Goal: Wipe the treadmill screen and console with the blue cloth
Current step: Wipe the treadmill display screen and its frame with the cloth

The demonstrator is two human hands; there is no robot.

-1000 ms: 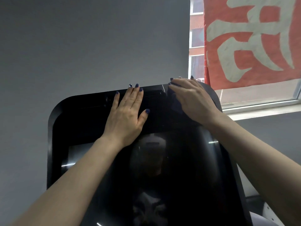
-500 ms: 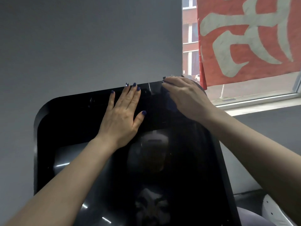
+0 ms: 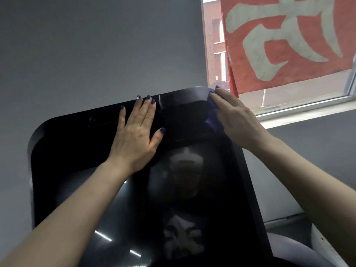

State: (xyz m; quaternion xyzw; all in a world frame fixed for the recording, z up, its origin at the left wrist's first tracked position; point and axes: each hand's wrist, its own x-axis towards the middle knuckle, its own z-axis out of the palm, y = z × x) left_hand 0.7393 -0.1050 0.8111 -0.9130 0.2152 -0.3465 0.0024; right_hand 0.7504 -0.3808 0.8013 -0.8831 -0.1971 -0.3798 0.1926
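The glossy black treadmill screen (image 3: 81,170) fills the lower middle of the head view, tilted back, with my reflection in it. My left hand (image 3: 137,132) lies flat on its upper middle, fingers straight and reaching the top edge. My right hand (image 3: 234,116) presses the blue cloth (image 3: 212,120) against the screen's top right corner. Only a small fold of the cloth shows under the palm; the rest is hidden by the hand.
A grey wall (image 3: 96,51) stands behind the screen. At the upper right is a window (image 3: 215,45) with a red banner (image 3: 289,39) bearing a pale character, and a sill (image 3: 308,114) below it. A white object (image 3: 319,245) sits at the lower right.
My right hand has slid the cloth rightward along the top edge to the screen's right corner. My left hand has stayed flat in the same spot. The view has shifted slightly.
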